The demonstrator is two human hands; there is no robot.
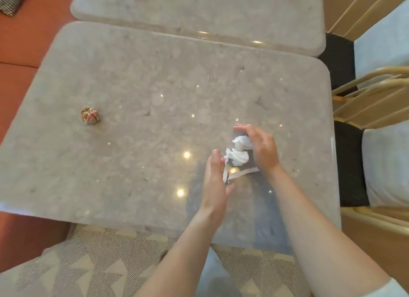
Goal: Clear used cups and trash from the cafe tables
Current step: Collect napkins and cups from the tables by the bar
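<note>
Two crumpled white tissues (pixel 240 151) and a strip of white paper (pixel 239 175) lie on the grey marble table (pixel 137 93) near its right front. My left hand (pixel 215 179) stands on edge just left of them, fingers straight, touching the paper strip. My right hand (pixel 261 148) curves over the tissues from the right, fingers loosely bent, holding nothing that I can make out. A crumpled brown and red wrapper ball (pixel 90 115) sits alone at the table's left side, far from both hands.
A second marble table (pixel 199 11) adjoins at the back. Wooden-framed chairs with pale cushions (pixel 385 164) stand along the right. An orange bench (pixel 20 53) runs along the left. A patterned cushion (pixel 93 259) lies below the table's front edge.
</note>
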